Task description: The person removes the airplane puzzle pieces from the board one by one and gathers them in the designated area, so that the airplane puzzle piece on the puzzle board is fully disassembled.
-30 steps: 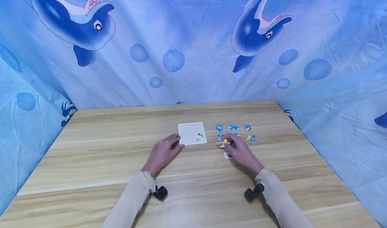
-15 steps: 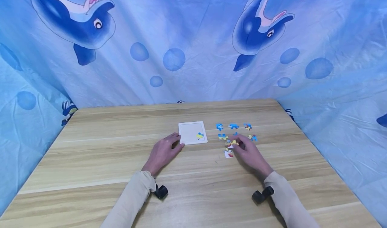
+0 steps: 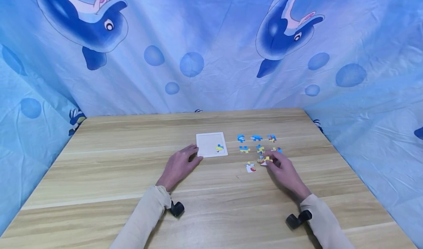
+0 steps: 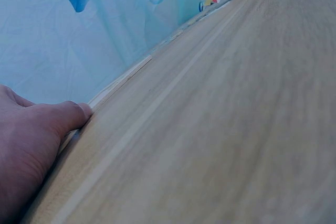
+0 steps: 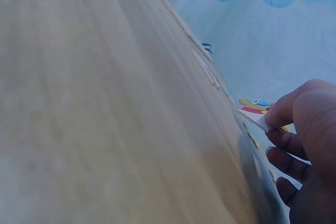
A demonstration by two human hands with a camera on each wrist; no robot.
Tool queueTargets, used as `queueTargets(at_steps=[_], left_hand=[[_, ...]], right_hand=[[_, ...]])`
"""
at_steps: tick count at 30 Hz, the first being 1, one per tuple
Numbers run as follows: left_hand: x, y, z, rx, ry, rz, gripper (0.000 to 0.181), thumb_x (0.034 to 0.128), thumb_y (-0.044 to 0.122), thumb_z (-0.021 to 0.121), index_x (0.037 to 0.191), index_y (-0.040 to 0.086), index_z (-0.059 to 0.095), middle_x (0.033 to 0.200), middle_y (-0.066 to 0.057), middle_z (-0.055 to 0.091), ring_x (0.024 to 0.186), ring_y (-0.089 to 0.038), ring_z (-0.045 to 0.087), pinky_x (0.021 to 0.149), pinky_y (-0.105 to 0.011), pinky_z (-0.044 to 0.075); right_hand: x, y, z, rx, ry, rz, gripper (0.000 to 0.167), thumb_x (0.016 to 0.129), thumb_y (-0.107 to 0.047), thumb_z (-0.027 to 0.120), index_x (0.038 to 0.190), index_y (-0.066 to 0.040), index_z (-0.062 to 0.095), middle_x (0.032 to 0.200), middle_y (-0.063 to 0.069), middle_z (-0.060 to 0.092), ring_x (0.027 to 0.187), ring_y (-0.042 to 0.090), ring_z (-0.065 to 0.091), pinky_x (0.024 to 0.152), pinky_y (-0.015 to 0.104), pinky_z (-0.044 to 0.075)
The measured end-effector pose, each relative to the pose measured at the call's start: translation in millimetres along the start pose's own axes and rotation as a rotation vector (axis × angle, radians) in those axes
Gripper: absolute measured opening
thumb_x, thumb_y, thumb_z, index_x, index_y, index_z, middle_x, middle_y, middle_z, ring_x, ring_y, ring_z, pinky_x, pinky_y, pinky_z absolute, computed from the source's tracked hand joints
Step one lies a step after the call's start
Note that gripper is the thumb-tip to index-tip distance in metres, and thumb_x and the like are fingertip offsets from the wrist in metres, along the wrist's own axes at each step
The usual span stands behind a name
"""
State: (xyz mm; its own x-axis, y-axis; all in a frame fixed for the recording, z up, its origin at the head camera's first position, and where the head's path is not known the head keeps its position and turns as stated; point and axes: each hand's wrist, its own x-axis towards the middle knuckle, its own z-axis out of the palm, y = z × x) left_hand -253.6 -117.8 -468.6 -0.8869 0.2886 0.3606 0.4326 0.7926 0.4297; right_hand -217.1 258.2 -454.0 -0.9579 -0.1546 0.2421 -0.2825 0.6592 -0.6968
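Observation:
A white square puzzle tray lies flat, one yellow-and-blue puzzle piece inside its lower right corner. My left hand rests at the tray's lower left corner, thumb and fingers touching the rim; the thumb lies extended in the left wrist view. My right hand pinches a puzzle piece with yellow, red, white and blue print between thumb and fingers. This piece is tilted and is just above the table, among the loose pieces. The right hand partly hides a blue-and-yellow piece behind it.
Loose pieces lie in rows right of the tray, such as a blue one. A white-and-red piece lies nearest me. The wooden table ends at a blue dolphin curtain. Each wrist wears a black camera.
My right hand has moved to the right with the pinched puzzle piece, uncovering pieces in the second row and the white-and-red one. The left hand and the tray hold their place.

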Motion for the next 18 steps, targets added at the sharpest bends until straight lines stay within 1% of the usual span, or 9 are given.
queueTargets(at_steps=[3, 8, 13, 16, 18], left_hand=[[0.2, 0.1, -0.1, -0.003, 0.0, -0.002, 0.045, 0.0921, 0.042, 0.063, 0.124, 0.01, 0.066, 0.133, -0.01, 0.059, 0.123, -0.028, 0.055, 0.099, -0.046, 0.047], [0.3, 0.3, -0.6, -0.002, 0.005, 0.004, 0.045, 0.0919, 0.041, 0.063, 0.124, 0.009, 0.066, 0.132, -0.01, 0.059, 0.122, -0.027, 0.055, 0.098, -0.045, 0.048], [0.5, 0.2, -0.4, -0.005, 0.008, 0.009, 0.044, 0.0919, 0.041, 0.064, 0.123, 0.01, 0.066, 0.132, -0.01, 0.059, 0.122, -0.027, 0.056, 0.098, -0.045, 0.048], [0.4, -0.1, -0.4, -0.01, 0.011, 0.012, 0.043, 0.0921, 0.04, 0.064, 0.123, 0.009, 0.066, 0.132, -0.011, 0.06, 0.122, -0.027, 0.056, 0.098, -0.046, 0.048], [0.5, -0.1, -0.6, -0.012, 0.012, 0.014, 0.043, 0.0919, 0.04, 0.064, 0.123, 0.009, 0.066, 0.132, -0.011, 0.06, 0.122, -0.028, 0.056, 0.098, -0.046, 0.048]], right_hand=[[-3.1, 1.3, -2.8, -0.017, 0.001, -0.006, 0.028, 0.094, -0.004, 0.058, 0.12, -0.012, 0.063, 0.098, 0.003, 0.057, 0.083, 0.018, 0.052, 0.068, 0.025, 0.048], [-5.6, 0.7, -5.0, -0.016, -0.005, -0.024, 0.031, 0.091, -0.001, 0.059, 0.118, -0.015, 0.064, 0.096, 0.001, 0.057, 0.085, 0.017, 0.051, 0.07, 0.026, 0.047], [-6.2, 2.8, -5.7, -0.013, -0.016, -0.031, 0.029, 0.091, 0.0, 0.06, 0.117, -0.013, 0.066, 0.104, 0.003, 0.063, 0.087, 0.017, 0.052, 0.072, 0.026, 0.046], [-5.4, 3.5, -5.7, -0.029, -0.019, -0.07, 0.028, 0.09, 0.0, 0.062, 0.116, -0.009, 0.068, 0.111, 0.005, 0.066, 0.086, 0.016, 0.053, 0.071, 0.026, 0.045], [-4.6, 4.0, -5.4, -0.061, -0.019, -0.096, 0.029, 0.089, 0.001, 0.063, 0.116, -0.007, 0.068, 0.114, 0.007, 0.067, 0.085, 0.016, 0.054, 0.071, 0.027, 0.046]])
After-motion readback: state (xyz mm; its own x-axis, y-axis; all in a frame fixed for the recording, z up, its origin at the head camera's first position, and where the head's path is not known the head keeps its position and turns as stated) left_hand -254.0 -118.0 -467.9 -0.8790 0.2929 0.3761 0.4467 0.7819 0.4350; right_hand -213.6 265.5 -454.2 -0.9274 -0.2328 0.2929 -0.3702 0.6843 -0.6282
